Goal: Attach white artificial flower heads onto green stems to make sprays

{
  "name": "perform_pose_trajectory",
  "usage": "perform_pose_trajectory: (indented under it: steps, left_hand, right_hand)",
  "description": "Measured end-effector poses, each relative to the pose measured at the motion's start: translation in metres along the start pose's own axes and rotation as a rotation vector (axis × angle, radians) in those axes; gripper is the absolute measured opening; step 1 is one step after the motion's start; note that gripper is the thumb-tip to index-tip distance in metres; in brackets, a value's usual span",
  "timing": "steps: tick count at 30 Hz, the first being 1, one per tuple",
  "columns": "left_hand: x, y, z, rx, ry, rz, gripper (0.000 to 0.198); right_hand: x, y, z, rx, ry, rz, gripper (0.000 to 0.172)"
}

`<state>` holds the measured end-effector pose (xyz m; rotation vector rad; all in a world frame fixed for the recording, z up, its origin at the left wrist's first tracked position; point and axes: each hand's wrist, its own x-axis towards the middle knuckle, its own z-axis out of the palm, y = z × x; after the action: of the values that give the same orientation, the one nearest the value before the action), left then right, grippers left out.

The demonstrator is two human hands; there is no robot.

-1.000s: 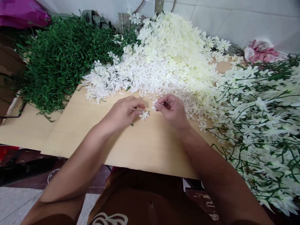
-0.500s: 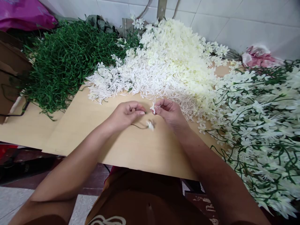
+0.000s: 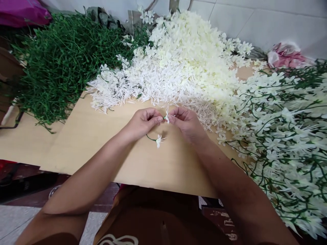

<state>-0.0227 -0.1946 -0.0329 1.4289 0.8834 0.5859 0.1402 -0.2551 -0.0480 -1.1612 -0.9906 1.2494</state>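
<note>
My left hand is closed in a pinch on a thin green stem that curves down to a small white flower hanging just above the wooden board. My right hand is closed too, pinching another small white flower at the stem's upper tip. The fingertips of both hands nearly touch over the middle of the board.
Behind the hands lies a big heap of loose white flowers. A pile of green stems fills the back left. Finished stems with flowers cover the right side. A purple bag and a pink cloth sit at the back.
The hands have come together so the right hand's flower meets the stem tip. The stem's lower flower dropped from beside the left fingers to hang below them.
</note>
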Motion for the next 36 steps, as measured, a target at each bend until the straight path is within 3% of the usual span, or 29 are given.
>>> perform_pose_trajectory:
  steps: [6,8,17,29,36]
  left_hand:
    - [0.004,0.002,-0.002,0.124,-0.024,-0.043,0.015]
    - [0.004,0.003,-0.001,0.144,-0.032,-0.049,0.015]
    - [0.003,-0.002,-0.004,-0.011,-0.092,-0.091,0.018]
    - [0.006,-0.001,-0.008,0.158,-0.191,-0.080,0.014]
    - [0.008,0.000,-0.014,0.065,-0.235,-0.038,0.020]
  right_hand:
    - [-0.001,0.000,-0.001,-0.483,0.073,-0.255,0.020]
    - [-0.001,0.002,0.000,-0.530,0.072,-0.304,0.017]
    - [-0.002,0.010,0.008,-0.219,-0.012,-0.100,0.034]
    - [-0.001,0.012,0.009,-0.205,-0.051,0.087,0.040]
    - [0.004,0.014,0.005,0.024,-0.030,0.075,0.040]
